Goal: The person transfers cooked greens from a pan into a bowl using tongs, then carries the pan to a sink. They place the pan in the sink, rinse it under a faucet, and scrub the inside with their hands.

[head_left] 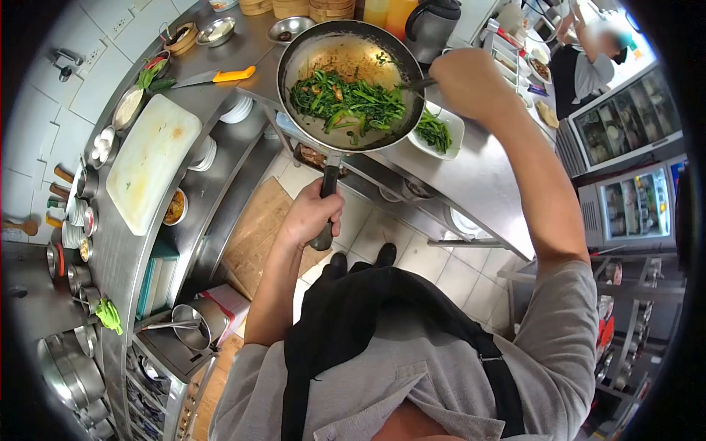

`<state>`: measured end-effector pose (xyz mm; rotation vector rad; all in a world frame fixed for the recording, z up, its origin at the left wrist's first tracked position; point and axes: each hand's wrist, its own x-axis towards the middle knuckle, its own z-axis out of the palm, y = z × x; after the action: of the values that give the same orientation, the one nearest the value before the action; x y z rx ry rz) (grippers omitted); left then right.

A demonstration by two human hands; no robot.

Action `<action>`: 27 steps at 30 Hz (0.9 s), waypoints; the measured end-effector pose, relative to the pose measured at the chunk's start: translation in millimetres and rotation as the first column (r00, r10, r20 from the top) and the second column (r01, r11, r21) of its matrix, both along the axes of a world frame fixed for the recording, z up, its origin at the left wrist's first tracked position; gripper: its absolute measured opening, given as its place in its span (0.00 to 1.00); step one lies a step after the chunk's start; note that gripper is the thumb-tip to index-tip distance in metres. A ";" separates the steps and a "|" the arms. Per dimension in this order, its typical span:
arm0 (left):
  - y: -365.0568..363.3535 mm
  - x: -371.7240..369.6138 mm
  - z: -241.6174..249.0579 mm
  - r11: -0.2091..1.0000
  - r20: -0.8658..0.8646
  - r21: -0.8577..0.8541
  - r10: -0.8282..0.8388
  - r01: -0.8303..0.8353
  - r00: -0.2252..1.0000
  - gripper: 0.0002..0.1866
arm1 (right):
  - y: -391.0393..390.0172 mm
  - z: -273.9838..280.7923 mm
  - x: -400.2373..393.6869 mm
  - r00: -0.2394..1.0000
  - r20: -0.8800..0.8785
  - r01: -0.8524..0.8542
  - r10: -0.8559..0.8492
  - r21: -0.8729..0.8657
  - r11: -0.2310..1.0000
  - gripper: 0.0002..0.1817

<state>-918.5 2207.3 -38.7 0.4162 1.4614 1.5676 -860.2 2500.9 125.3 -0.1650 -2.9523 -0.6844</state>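
My left hand point(315, 211) is wrapped round the black handle of a frying pan point(351, 143), held up at the counter's edge. Chopped cooked leafy greens point(346, 103) with small brown bits lie in the pan, and brown residue marks its far side. My right hand point(471, 84) is closed on a dark cooking utensil point(419, 84) that reaches over the pan's right rim; its working end is hard to make out. Just right of the pan, partly under my right hand, a white dish point(457, 125) holds more of the same greens point(435, 134).
On the left counter lie a white cutting board point(153, 158) and a yellow-handled knife point(213, 77). Metal bowls point(217, 31) and a dark jug point(434, 29) stand at the back. A brown board point(259, 228) lies low near my feet. Another person point(588, 66) is at the far right.
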 end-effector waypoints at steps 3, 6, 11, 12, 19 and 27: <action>-1.0 0.1 0.9 1.000 0.010 0.004 -0.008 0.008 1.000 0.09 | -0.7 10.4 -0.3 0.999 -0.021 0.026 -0.029 -0.114 0.993 0.08; -0.6 1.5 1.8 1.000 -0.004 -0.009 -0.009 0.009 1.000 0.09 | 19.5 -2.1 -3.9 0.985 0.083 0.165 -0.150 -0.216 0.962 0.09; -3.7 3.6 0.7 1.000 -0.010 -0.004 -0.016 0.015 1.000 0.09 | 30.2 -25.4 -3.7 0.918 0.332 0.370 -0.218 -0.516 0.772 0.12; -4.1 4.0 0.2 1.000 -0.014 -0.013 -0.022 0.022 1.000 0.09 | 33.5 -32.0 -3.4 0.962 0.235 0.247 -0.136 -0.547 0.800 0.12; -3.2 4.2 1.1 0.999 0.025 -0.014 -0.029 0.029 0.999 0.10 | 36.9 -19.1 -15.0 0.985 0.133 0.173 -0.111 -0.739 0.651 0.15; -4.3 6.7 3.4 0.998 0.038 0.013 -0.054 0.054 0.998 0.09 | -20.2 -43.1 -61.2 0.994 0.039 0.111 -0.105 -0.457 0.883 0.15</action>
<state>-911.8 2203.0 -35.2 0.4269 1.4006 1.5343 -921.4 2480.7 82.2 -0.3655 -3.0800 0.0224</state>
